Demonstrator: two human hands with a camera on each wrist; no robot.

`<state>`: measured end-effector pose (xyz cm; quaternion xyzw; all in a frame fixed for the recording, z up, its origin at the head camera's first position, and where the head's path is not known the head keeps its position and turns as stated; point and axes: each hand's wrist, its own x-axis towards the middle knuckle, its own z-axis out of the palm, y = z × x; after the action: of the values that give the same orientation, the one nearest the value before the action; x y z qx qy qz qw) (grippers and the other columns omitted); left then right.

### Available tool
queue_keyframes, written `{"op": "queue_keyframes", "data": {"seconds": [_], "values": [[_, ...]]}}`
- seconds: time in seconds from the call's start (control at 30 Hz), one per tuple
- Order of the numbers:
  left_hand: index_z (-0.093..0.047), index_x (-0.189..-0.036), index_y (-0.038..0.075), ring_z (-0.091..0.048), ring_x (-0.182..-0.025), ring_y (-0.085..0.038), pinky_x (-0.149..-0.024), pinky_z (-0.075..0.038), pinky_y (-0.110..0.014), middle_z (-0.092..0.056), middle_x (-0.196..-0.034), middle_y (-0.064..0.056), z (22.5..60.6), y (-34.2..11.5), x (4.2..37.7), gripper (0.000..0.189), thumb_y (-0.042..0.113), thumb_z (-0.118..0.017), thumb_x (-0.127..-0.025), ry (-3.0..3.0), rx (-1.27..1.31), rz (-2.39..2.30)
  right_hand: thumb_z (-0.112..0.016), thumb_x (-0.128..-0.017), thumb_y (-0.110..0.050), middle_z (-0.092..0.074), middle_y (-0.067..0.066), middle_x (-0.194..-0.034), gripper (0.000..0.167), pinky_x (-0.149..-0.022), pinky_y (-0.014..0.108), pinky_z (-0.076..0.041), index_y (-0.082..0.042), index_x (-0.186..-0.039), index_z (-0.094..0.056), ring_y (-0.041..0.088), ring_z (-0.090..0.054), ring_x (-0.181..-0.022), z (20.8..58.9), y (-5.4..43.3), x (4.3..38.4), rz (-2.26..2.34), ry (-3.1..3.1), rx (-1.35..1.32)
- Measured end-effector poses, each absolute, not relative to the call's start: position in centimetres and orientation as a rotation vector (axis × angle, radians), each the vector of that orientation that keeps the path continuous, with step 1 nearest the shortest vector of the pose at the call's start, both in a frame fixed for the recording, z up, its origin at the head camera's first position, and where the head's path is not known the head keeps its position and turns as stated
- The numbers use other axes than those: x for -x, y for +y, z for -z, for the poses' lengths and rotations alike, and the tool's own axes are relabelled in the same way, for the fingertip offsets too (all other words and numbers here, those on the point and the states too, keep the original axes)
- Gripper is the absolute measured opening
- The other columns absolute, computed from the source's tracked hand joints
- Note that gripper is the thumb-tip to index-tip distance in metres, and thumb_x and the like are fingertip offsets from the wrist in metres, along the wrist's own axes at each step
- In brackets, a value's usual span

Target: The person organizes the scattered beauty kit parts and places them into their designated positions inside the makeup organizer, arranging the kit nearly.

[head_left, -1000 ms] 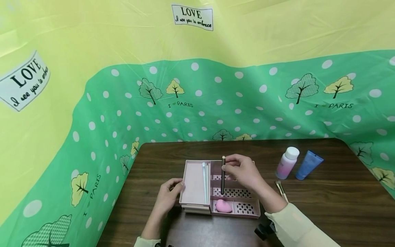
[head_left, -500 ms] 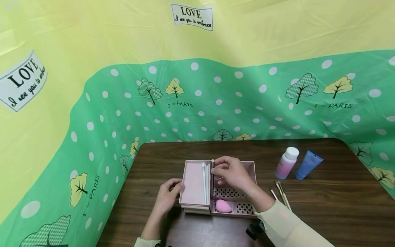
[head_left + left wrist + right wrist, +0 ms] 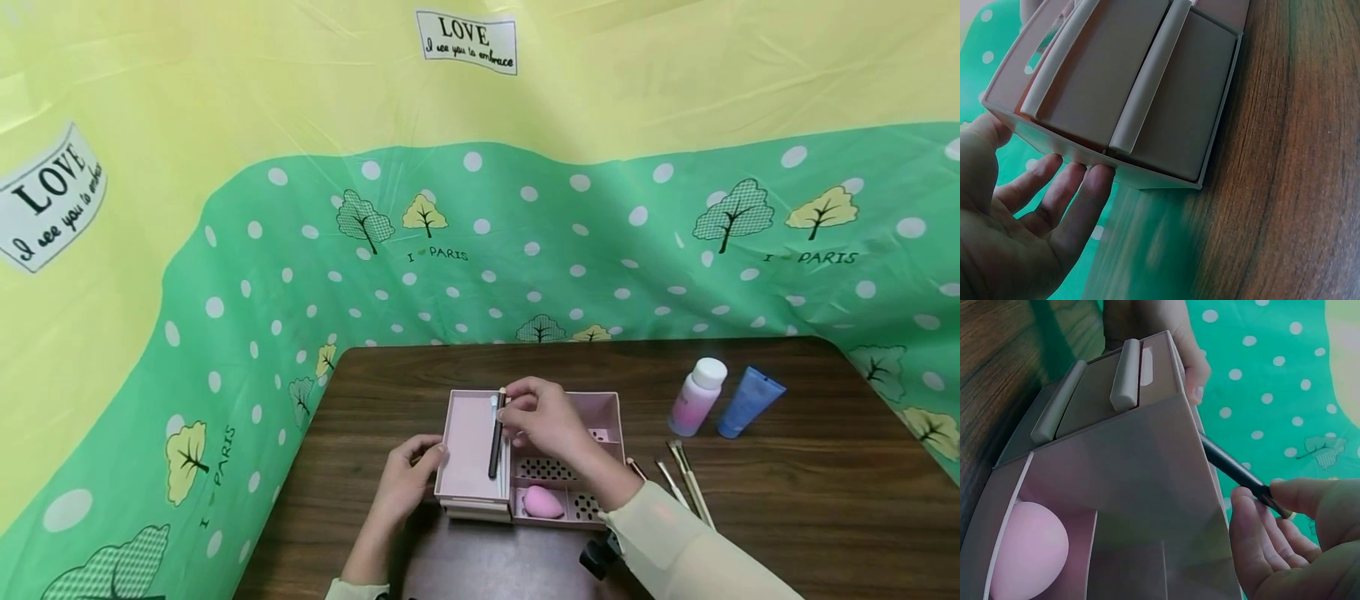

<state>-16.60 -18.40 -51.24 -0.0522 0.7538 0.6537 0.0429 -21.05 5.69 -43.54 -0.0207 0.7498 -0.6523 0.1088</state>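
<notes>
A pink makeup organizer (image 3: 472,450) stands on the table, with a raised tray over drawers on its left and open compartments on its right. My right hand (image 3: 546,418) pinches a slim black pen-like stick (image 3: 496,446) with a gold end, slanting over the tray. Under it lie pale-handled makeup brushes (image 3: 493,408), partly covered in the head view. My left hand (image 3: 408,477) rests against the organizer's left side, its fingertips (image 3: 1099,177) touching the wall and the thumb at the top edge. A pink makeup sponge (image 3: 543,502) sits in a front compartment.
Right of the organizer lie loose makeup brushes (image 3: 692,483), close by my right forearm. Farther back stand a white-capped pink bottle (image 3: 699,396) and a blue tube (image 3: 750,402). A patterned green and yellow curtain (image 3: 420,308) encloses the table's back and left.
My right hand has moved left with the black stick, from over the right compartments to over the left tray. More brushes show beside the right forearm. My left hand has stayed put.
</notes>
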Motion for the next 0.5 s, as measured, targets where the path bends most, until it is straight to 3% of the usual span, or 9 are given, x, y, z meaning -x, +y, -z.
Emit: {"op": "queue_keyframes", "data": {"seconds": [0.3,0.5], "values": [[-0.068,-0.124,-0.001,-0.067,-0.083,-0.019,-0.068,-0.064,-0.042,-0.063,-0.113,-0.019,51.3,-18.5,16.6,0.032,0.019,-0.065,-0.099,2.279,0.169,-2.012,-0.077,-0.085,0.002,-0.074,0.012,-0.087,0.032,-0.064,0.049,-0.063,0.004,-0.114,-0.063,0.023,-0.071,-0.062,44.0,4.8,21.5,1.869,2.266,0.087],[-0.068,-0.125,-0.001,-0.067,-0.083,-0.019,-0.069,-0.064,-0.043,-0.063,-0.111,-0.017,51.2,-18.4,16.5,0.033,0.02,-0.065,-0.1,2.267,0.161,-2.021,-0.079,-0.083,0.002,-0.072,0.012,-0.084,0.032,-0.062,0.046,-0.063,0.005,-0.112,-0.065,0.023,-0.07,-0.059,44.1,4.5,21.6,1.855,2.284,0.063]]}}
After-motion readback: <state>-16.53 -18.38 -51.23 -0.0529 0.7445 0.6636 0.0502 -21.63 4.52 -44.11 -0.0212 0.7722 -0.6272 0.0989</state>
